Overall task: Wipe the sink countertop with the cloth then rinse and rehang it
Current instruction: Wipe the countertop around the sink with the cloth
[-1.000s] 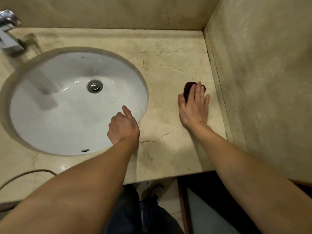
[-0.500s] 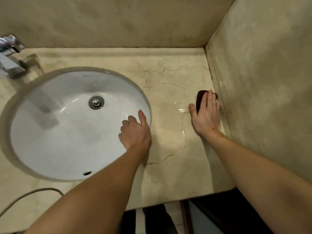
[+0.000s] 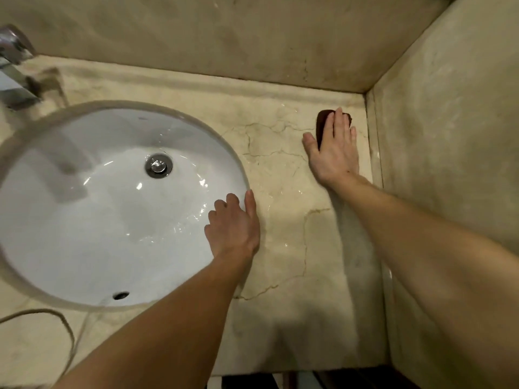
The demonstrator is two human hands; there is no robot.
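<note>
From the head camera, the person's right hand [image 3: 334,153] lies flat on the dark maroon cloth [image 3: 323,122]. Its fingers are straight and close together, and the thumb is spread out to the left on the stone. The cloth sits on the beige marble countertop [image 3: 295,318] in the far right corner. It is just beside the side wall [image 3: 449,136] and near the raised lip below the back wall [image 3: 224,32]. Only its far edge and left side show past the fingers; the palm covers the rest.

The left hand [image 3: 233,228] rests on the right rim of the sink [image 3: 84,220]. Its fingers are loosely bent down over the edge into the bowl and the thumb is stretched straight along the rim. It holds nothing.

The sink is a white oval bowl set under the stone. Inside it are a round chrome drain [image 3: 158,165] at the bottom and a small dark overflow hole [image 3: 120,295] in the near wall. Thin wet streaks glint on the right slope of the bowl, close to the left hand's fingers. No pooled water can be made out.

A wet sheen shows on the countertop between the two hands. A chrome faucet [image 3: 14,71] stands at the far left edge, cut off by the frame. A thin pale cord [image 3: 56,318] loops across the near left part of the countertop.
</note>
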